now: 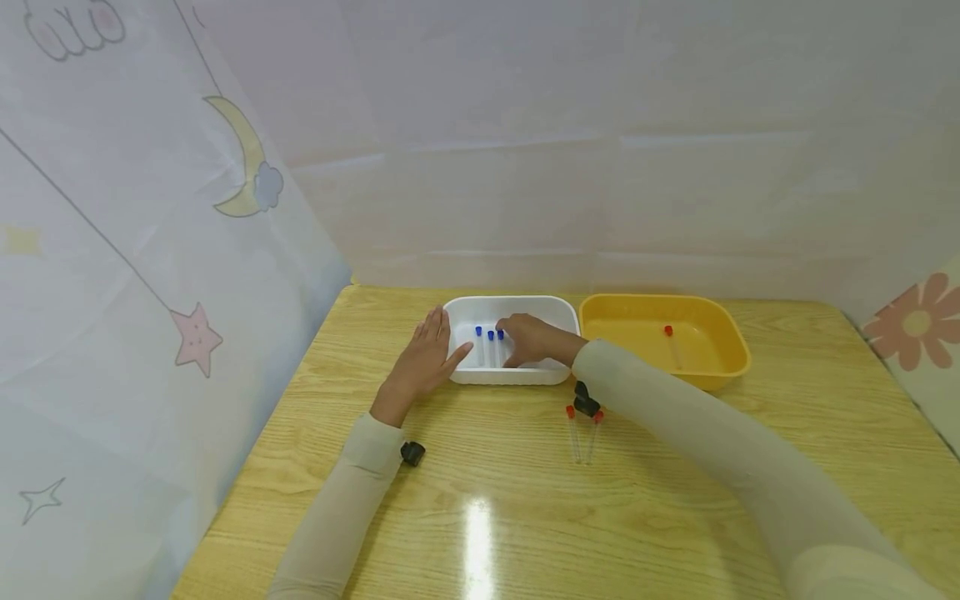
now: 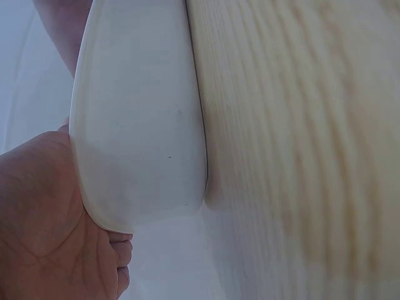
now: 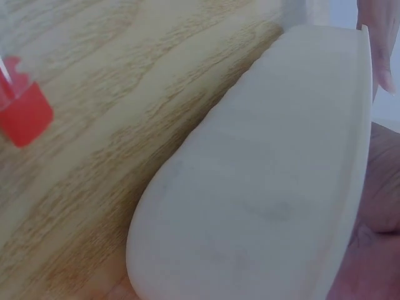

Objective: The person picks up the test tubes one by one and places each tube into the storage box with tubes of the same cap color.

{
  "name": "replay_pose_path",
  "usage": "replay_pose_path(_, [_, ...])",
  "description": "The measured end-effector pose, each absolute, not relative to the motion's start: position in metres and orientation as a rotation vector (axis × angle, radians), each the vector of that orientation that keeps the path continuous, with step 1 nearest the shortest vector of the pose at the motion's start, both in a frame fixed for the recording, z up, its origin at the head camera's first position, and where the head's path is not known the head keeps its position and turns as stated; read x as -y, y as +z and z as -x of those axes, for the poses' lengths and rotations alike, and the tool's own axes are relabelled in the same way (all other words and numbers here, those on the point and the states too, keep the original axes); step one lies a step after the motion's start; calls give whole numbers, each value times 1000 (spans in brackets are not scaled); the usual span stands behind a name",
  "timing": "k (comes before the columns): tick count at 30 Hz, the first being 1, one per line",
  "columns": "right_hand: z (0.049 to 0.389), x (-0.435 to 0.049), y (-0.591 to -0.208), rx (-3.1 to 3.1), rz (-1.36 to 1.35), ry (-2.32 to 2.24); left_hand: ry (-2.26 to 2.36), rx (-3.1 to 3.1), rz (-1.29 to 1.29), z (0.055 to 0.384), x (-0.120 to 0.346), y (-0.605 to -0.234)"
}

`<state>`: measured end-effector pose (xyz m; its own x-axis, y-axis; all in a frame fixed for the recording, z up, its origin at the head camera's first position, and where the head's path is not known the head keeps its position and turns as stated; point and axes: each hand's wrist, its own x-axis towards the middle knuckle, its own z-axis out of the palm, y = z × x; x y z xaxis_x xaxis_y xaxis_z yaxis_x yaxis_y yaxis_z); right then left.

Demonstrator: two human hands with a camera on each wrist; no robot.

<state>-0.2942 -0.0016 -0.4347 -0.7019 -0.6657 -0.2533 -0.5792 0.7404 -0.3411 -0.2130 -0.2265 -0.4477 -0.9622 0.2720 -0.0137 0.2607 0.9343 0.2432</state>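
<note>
Left hand (image 1: 422, 358), straight-fingered, and right hand (image 1: 534, 340), its grip unclear, sit apart over the wooden counter (image 1: 570, 533). A yellow tray (image 1: 637, 333) adjoins a white tray (image 1: 510, 377), which the left touches and the right reaches into. Three blue-capped tubes (image 1: 491, 337) lie there near the right hand, one red-capped tube (image 1: 673, 345) in the yellow tray, two red-capped tubes (image 1: 574, 435) on the counter.

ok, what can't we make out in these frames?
Head: whether the right hand grips the nearest blue-capped tube; its own fingers obscure the contact.
Head: any markings on the tubes; too small.
Left and right wrist: contents of the white tray; its wall hides them.
Right wrist: rest of the red-capped tube; cut off by the left edge.
</note>
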Motion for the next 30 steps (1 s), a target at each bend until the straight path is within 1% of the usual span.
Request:
replay_pose_path(10, [293, 3, -438, -2625, 1031, -242, 374, -3050, -426, 213, 226, -447])
replay_pose_path(24, [289, 2, -436, -2636, 1024, -199, 381, -3060, -438, 213, 226, -447])
replay_pose_path(30, [287, 1, -434, -2618, 962, -219, 387, -3047, -427, 213, 226, -447])
